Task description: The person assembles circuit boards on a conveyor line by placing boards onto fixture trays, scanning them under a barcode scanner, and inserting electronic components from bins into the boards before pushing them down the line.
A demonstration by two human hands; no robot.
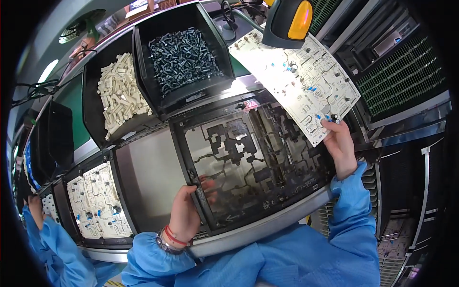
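Note:
My right hand pinches the lower corner of a white circuit board set with small black and blue components. The board is raised and tilted at the upper right, beneath a black and yellow scanner. With thumb on the near side and fingers past the edge, my left hand grips the left bar of a black fixture frame. Cut-out shapes and a long spring run across this frame, which lies on the metal rail in front of me.
Two black bins stand behind the rail, one of cream connectors, the other of small dark parts. Another populated board sits in a fixture to the left. A co-worker's hand is at far left. Racks stand at right.

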